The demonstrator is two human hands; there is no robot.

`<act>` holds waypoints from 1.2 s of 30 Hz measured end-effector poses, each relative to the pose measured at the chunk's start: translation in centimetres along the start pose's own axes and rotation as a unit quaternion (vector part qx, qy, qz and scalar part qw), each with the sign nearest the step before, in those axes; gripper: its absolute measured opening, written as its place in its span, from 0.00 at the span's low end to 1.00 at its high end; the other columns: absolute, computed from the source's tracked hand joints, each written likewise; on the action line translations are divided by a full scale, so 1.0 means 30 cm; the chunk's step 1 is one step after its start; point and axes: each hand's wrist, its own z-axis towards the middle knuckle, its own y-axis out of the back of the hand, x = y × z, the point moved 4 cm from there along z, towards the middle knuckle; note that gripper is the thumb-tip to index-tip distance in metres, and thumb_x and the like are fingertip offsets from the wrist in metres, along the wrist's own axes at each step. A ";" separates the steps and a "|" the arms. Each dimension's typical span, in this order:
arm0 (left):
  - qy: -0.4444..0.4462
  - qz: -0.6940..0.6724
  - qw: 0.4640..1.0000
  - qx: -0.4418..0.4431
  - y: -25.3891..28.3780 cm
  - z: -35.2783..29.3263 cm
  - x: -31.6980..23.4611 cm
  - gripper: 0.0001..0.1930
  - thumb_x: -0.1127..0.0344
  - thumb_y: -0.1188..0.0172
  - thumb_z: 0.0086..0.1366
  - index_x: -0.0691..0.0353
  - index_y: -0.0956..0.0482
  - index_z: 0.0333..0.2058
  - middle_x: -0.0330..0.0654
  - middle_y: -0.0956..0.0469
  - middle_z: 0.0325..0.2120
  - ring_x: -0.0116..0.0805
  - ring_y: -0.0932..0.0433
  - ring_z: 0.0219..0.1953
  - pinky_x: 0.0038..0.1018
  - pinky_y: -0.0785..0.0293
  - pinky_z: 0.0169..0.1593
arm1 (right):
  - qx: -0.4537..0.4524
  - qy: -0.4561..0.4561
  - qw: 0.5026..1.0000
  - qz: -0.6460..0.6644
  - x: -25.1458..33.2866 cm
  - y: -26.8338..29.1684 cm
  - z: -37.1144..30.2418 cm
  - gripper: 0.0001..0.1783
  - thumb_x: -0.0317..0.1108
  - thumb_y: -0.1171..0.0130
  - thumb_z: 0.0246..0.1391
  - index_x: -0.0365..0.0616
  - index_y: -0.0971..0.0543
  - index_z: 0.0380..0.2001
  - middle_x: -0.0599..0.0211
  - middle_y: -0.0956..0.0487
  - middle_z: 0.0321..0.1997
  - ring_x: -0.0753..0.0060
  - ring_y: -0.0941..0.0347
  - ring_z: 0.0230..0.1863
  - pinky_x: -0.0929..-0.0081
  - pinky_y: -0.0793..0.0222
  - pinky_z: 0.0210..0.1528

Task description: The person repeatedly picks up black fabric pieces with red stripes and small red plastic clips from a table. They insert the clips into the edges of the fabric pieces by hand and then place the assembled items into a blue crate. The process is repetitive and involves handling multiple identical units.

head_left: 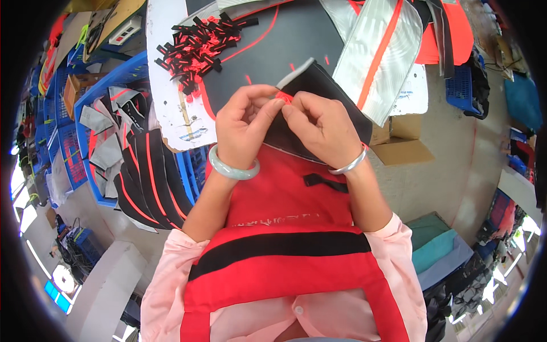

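My left hand (246,122) and my right hand (320,122) meet over the near edge of the table, thumbs and fingertips pinched together. Between them is a small red strip (284,97), mostly hidden by the fingers. Just behind and below the fingertips lies a black fabric panel (319,82) with a light grey edge, partly covered by my right hand. A larger dark panel (299,34) with red marks and a curved red line is spread out beneath. To the left of it sits a pile of small black-and-red fabric tabs (199,51).
Silver-grey panels with an orange-red stripe (379,57) lie on the table's right. A blue crate (94,142) of cut pieces stands at the left, with black red-striped strips (151,176) hanging over it. An open cardboard box (401,142) is on the floor at the right.
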 end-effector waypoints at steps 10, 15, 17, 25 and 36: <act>-0.056 0.094 0.993 0.034 0.051 -0.002 0.082 0.09 0.71 0.45 0.67 0.66 0.27 0.26 0.31 0.37 0.18 0.16 0.42 0.22 0.19 0.45 0.25 | 0.135 -0.125 0.974 0.135 -0.113 -0.040 0.059 0.21 0.41 0.47 0.60 0.38 0.30 0.19 0.69 0.36 0.14 0.80 0.43 0.17 0.73 0.44 0.21; -0.058 0.085 0.992 -0.072 0.115 0.010 0.020 0.11 0.70 0.47 0.69 0.64 0.31 0.25 0.28 0.38 0.21 0.17 0.42 0.26 0.20 0.45 0.28 | 0.198 -0.203 0.956 0.076 -0.236 0.013 -0.021 0.22 0.44 0.46 0.62 0.41 0.29 0.19 0.79 0.36 0.15 0.87 0.44 0.19 0.80 0.46 0.21; -0.070 0.046 0.996 -0.044 0.163 0.006 -0.018 0.10 0.71 0.47 0.69 0.65 0.29 0.27 0.30 0.33 0.24 0.16 0.39 0.28 0.19 0.42 0.30 | 0.206 -0.240 0.943 0.103 -0.252 0.055 -0.098 0.20 0.41 0.47 0.63 0.41 0.29 0.20 0.80 0.35 0.16 0.87 0.43 0.19 0.80 0.45 0.22; 0.221 -0.005 0.974 -0.049 0.197 -0.160 0.070 0.10 0.64 0.38 0.66 0.67 0.21 0.35 0.31 0.26 0.26 0.19 0.31 0.32 0.21 0.34 0.34 | 0.262 -0.139 0.955 0.031 -0.158 -0.024 -0.145 0.16 0.34 0.45 0.60 0.37 0.29 0.20 0.71 0.35 0.15 0.83 0.42 0.20 0.76 0.44 0.23; 0.150 0.000 0.943 -0.298 0.785 -0.569 0.000 0.09 0.63 0.38 0.65 0.63 0.18 0.37 0.38 0.20 0.29 0.23 0.23 0.28 0.22 0.26 0.35 | 0.366 -0.142 0.919 0.028 -0.100 -0.208 -0.130 0.14 0.35 0.43 0.60 0.38 0.24 0.23 0.74 0.28 0.17 0.86 0.35 0.19 0.82 0.38 0.22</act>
